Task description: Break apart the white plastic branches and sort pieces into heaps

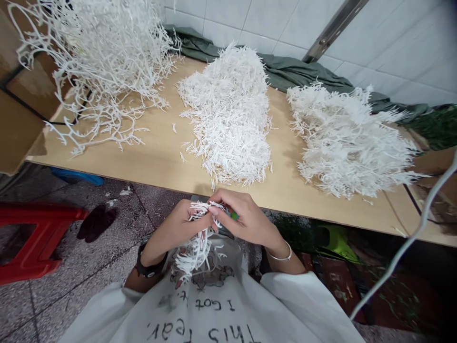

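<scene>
My left hand (185,224) is closed around a white branching plastic sprig (196,257), whose feathery end hangs down over my shirt. My right hand (243,216) pinches at the top of the same sprig with thumb and forefinger, close beside the left fingers. What exactly sits between those right fingertips is partly hidden. On the table just beyond both hands lies a heap of short white plastic pieces (235,119). To the left, long white branching stems (107,57) are piled high. A bundle of bushy white sprigs (350,138) rests at the right.
The wooden table (157,166) backs onto a tiled wall with dark green cloth (307,71) along it. A red plastic stool (35,238) and dark shoes (96,223) are on the floor at left. A pale cable (410,243) crosses the right side.
</scene>
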A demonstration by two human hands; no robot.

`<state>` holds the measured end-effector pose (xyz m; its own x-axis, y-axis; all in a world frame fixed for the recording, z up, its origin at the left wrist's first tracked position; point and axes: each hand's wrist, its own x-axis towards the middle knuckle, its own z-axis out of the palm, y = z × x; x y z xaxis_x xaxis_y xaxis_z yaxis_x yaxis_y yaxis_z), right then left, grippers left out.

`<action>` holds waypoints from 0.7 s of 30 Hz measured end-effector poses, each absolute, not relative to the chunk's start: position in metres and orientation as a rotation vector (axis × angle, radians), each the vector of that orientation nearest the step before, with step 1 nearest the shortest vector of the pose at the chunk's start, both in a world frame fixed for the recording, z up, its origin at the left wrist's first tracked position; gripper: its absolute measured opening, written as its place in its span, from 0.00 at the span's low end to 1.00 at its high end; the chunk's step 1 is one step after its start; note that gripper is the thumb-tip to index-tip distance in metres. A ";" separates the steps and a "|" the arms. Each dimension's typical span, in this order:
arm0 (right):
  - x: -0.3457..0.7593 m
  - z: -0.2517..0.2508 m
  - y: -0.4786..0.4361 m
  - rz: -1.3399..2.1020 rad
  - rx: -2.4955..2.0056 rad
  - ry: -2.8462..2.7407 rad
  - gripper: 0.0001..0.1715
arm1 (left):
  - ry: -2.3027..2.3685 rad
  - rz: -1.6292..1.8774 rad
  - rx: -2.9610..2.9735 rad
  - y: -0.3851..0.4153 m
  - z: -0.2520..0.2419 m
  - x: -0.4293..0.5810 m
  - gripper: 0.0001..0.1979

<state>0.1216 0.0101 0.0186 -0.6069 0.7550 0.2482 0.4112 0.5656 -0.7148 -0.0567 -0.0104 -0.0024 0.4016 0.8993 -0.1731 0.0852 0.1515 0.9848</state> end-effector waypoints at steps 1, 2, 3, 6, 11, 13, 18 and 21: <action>0.123 0.020 0.011 0.906 -0.966 -2.268 0.10 | 1.042 0.749 1.332 -0.011 -0.002 -0.057 0.16; 0.124 0.021 0.012 0.991 -0.976 -2.270 0.12 | 1.060 0.735 1.375 -0.011 -0.002 -0.057 0.15; 0.126 0.022 0.013 1.087 -0.951 -2.266 0.14 | 1.056 0.718 1.410 -0.011 -0.001 -0.058 0.16; 0.130 0.018 0.016 1.544 -0.727 -2.144 0.17 | 0.870 0.583 1.364 -0.009 0.001 -0.063 0.16; 0.122 -0.002 0.010 2.298 -0.271 -1.419 0.18 | 0.471 0.450 1.061 -0.007 -0.006 -0.065 0.18; 0.114 -0.009 0.005 2.349 -0.103 -1.197 0.18 | 0.414 0.466 0.912 -0.010 -0.013 -0.061 0.20; 0.104 -0.020 -0.004 2.256 0.020 -0.954 0.18 | 0.381 0.637 0.686 -0.021 -0.027 -0.043 0.21; 0.104 -0.022 -0.003 2.177 0.127 -0.967 0.18 | 0.456 0.685 0.779 -0.019 -0.032 -0.035 0.27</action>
<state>0.1044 -0.0027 -0.0216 -0.7224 0.5890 0.3621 -0.6636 -0.4435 -0.6025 -0.0353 -0.0193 -0.0322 0.6963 0.7067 -0.1255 -0.3877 0.5175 0.7628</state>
